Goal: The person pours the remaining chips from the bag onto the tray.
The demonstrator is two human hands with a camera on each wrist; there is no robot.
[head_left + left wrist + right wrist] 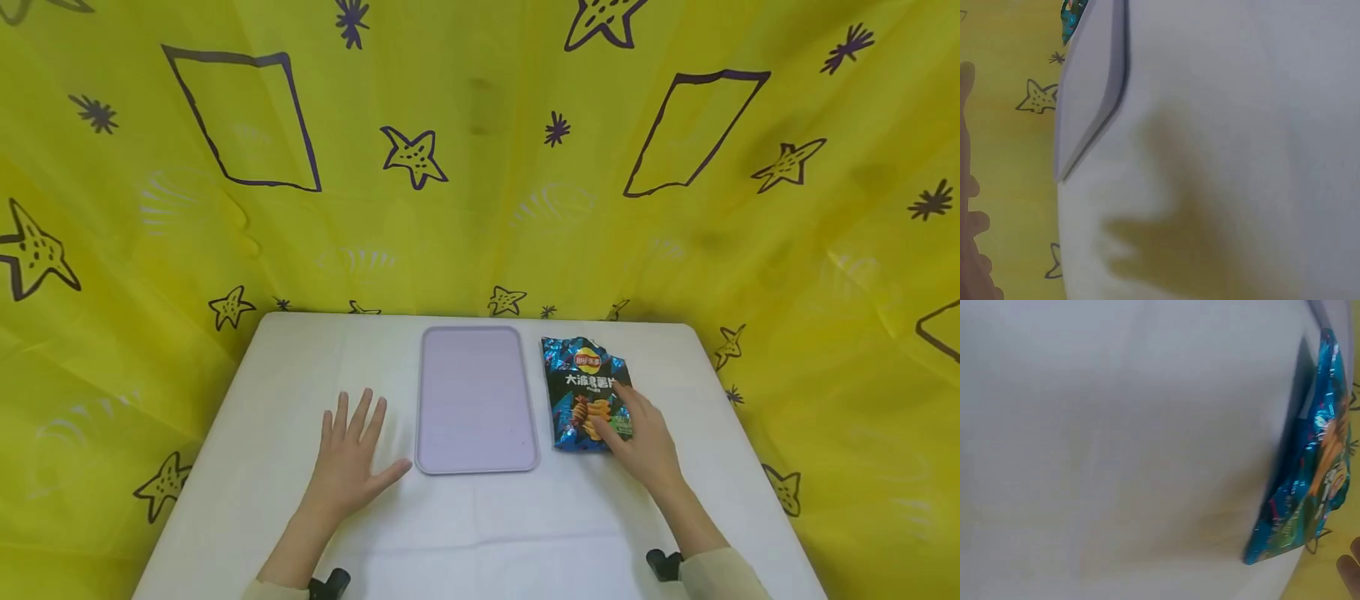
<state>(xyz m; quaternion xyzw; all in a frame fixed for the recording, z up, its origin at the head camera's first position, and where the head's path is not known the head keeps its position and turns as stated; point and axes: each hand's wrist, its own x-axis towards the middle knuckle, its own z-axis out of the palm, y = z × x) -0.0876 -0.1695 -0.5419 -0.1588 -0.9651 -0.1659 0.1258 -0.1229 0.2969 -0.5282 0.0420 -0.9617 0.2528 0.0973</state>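
Observation:
A blue bag of potato chips [588,396] lies flat on the table, right of a pale purple tray [476,400]. My right hand [648,442] is over the bag's right side, thumb and fingers apart. In the right wrist view, the bag [1313,469] stands near the right edge, and fingertips [1349,575] show at the lower right, apart from it. To the left of the tray is my left hand [351,462], fingers spread and holding nothing. The left wrist view catches part of this hand [971,206] at its left edge, with its shadow on the tabletop.
The white table [480,533] has rounded far corners. A yellow curtain [480,225] printed with starfish and dark outlines hangs behind it and along both sides. Dark wrist mounts [330,583] sit on both wrists.

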